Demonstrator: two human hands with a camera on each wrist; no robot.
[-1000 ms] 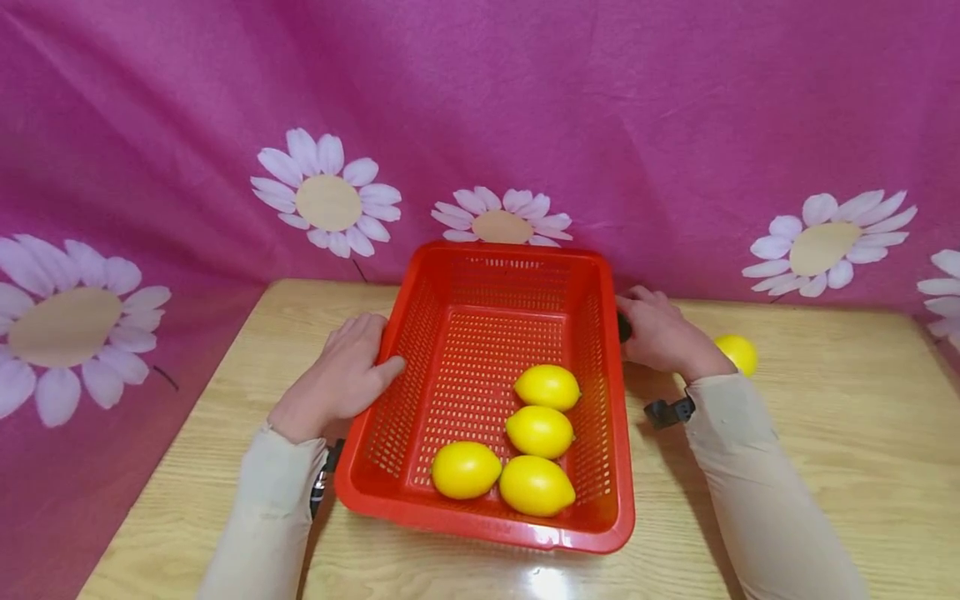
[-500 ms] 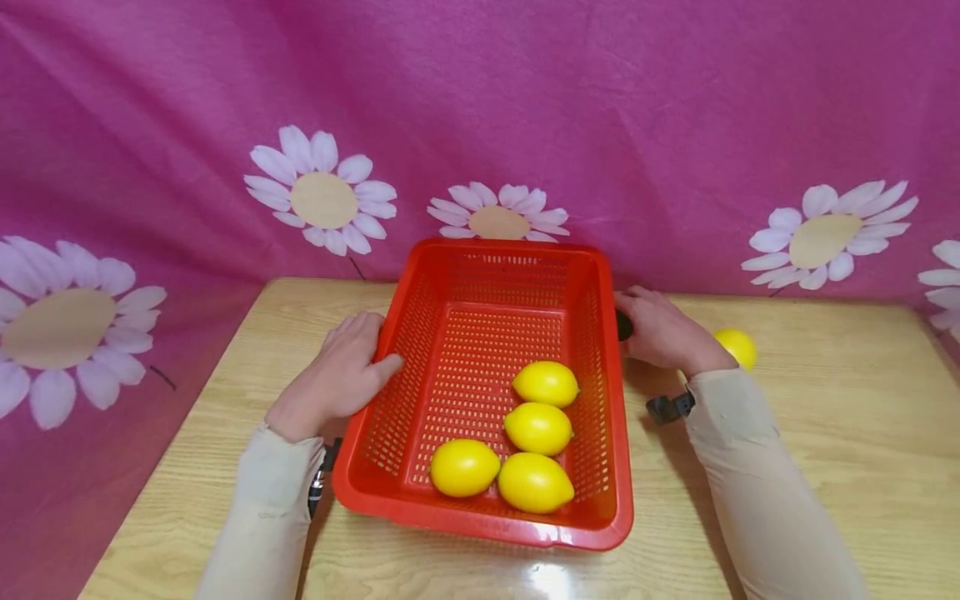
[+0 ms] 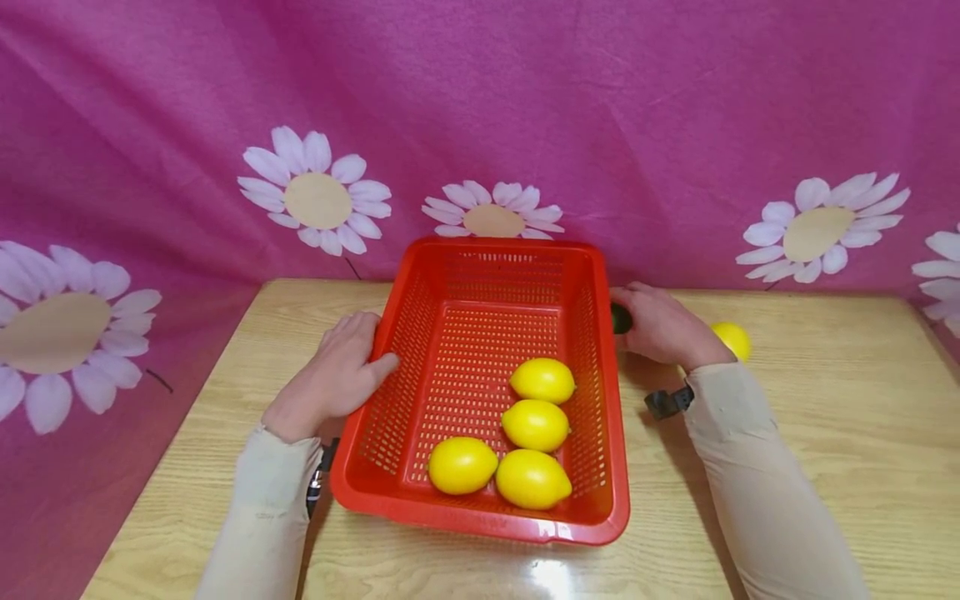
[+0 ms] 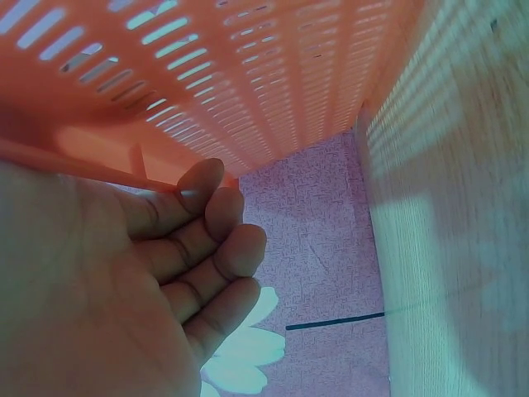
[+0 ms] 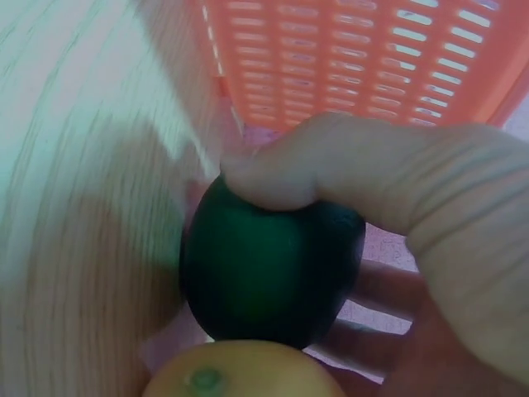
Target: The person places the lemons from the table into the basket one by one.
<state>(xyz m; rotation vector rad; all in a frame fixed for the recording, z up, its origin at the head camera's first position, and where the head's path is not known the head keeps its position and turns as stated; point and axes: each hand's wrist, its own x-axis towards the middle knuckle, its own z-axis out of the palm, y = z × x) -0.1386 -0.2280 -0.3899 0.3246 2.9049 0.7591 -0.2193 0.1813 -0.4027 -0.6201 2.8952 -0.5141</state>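
A red plastic basket [image 3: 480, 527] with slotted walls stands in the middle of the table in the head view, several lemons [image 3: 533, 479] lying at its near right end. My left hand [image 3: 330, 375] grips its left rim, thumb over the edge; the left wrist view shows the fingers [image 4: 240, 248] curled below the rim outside the slotted wall. Just beyond the right wall, my right hand [image 3: 663, 327] holds a smooth dark green fruit [image 5: 256, 265], thumb on top and fingers behind it. Another lemon [image 5: 240, 372] sits right against that fruit in the right wrist view.
A lemon [image 3: 732, 341] on the wooden table [image 3: 840, 417] is partly hidden behind my right wrist. A magenta cloth [image 3: 600, 108] with white daisies hangs along the table's back and left edges.
The head view has shifted slightly. Both hands keep their places on the basket rim and the green fruit, and the lemons in the basket lie as before.
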